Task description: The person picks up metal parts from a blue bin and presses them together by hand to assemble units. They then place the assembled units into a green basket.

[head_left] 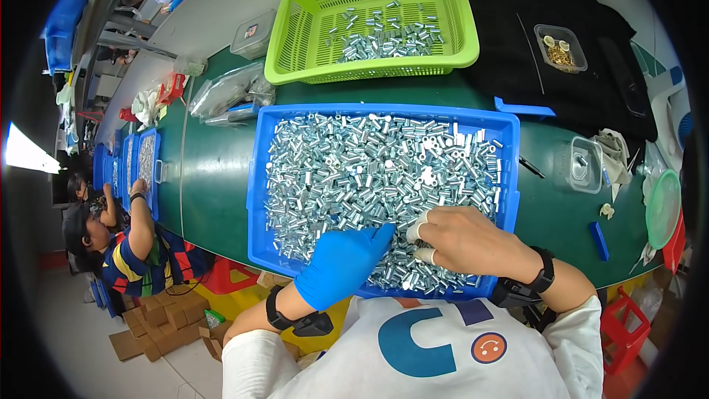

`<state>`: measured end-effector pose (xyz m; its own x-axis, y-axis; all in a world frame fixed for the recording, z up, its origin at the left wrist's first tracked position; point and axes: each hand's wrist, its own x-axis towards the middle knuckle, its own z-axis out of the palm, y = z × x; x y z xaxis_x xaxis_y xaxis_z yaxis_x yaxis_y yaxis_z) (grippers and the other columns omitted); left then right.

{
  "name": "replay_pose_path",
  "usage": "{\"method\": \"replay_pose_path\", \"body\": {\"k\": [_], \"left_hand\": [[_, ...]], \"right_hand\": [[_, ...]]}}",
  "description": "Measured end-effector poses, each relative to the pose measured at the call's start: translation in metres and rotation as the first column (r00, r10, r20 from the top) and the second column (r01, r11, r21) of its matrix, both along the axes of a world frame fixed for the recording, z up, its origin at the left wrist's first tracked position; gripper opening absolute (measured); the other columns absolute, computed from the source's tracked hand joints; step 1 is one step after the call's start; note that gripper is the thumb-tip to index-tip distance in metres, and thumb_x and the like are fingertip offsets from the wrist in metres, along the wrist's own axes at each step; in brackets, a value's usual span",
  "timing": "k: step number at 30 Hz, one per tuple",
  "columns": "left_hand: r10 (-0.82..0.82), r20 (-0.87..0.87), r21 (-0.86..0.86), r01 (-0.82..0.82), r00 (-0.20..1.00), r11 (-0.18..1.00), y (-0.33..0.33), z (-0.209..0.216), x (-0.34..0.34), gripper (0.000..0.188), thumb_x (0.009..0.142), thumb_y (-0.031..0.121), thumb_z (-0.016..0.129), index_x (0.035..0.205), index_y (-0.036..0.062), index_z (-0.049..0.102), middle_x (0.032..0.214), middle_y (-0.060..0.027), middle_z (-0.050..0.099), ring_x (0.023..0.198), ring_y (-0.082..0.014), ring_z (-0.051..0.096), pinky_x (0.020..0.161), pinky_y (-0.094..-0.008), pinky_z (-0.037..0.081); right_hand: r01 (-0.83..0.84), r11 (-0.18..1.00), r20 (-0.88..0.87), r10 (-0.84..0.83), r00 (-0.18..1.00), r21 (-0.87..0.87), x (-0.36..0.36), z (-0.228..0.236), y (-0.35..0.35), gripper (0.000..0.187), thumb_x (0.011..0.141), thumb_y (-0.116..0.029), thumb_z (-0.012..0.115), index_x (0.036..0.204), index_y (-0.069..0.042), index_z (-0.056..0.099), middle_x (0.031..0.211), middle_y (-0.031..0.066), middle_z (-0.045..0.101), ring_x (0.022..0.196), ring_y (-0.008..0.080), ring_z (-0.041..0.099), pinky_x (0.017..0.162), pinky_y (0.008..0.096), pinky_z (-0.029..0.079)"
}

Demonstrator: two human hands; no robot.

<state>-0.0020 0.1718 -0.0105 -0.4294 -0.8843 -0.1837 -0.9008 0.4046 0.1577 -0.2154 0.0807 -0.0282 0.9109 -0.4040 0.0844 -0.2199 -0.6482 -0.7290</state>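
Blue tray (260,192): sat on the bench (210,155), its raised walls apparently keeping the loose metal cylinders (354,155) within reach.
Green basket (369,72): stood beyond, probably keeping its fewer cylinders separate.
Left hand (341,266): gloved, low over the cylinders; grip unclear.
Right hand (469,240): thumb and forefinger slightly parted at the pile; any held piece hidden.

- A factory workshop is suggested.
- Small silvery metal cylinders (354,170) are piled in a rectangular blue plastic tray (509,129).
- More blue trays (155,209) are tended by a multicolour-shirted co-worker (151,255).
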Motion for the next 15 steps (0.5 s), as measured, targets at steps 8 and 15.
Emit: {"method": "replay_pose_path", "body": {"k": [8,15], "left_hand": [[-0.099,0.034,0.072,0.096,0.994,0.993,-0.018,0.017,-0.002,0.027,0.080,0.014,0.059,0.107,0.0090,0.056,0.061,-0.0050,0.057,0.050,-0.0224,0.058,0.040,-0.0329,0.042],[-0.124,-0.086,0.084,0.132,0.989,0.988,-0.020,0.007,0.001,0.023,0.079,0.012,0.061,0.101,0.0077,0.057,0.061,-0.0050,0.057,0.050,-0.0223,0.059,0.040,-0.0336,0.043]], "right_hand": [[0.033,0.997,-0.034,-0.030,0.999,0.077,0.001,-0.001,-0.003,0.021,0.075,-0.015,0.069,0.091,-0.004,0.062,0.073,0.0106,0.055,0.071,0.0285,0.059,0.062,0.0385,0.048],[0.095,0.953,0.004,-0.100,0.995,0.288,-0.001,0.000,-0.005,0.016,0.079,-0.012,0.065,0.090,-0.002,0.060,0.080,0.0143,0.059,0.072,0.0320,0.060,0.063,0.0396,0.048]]}}
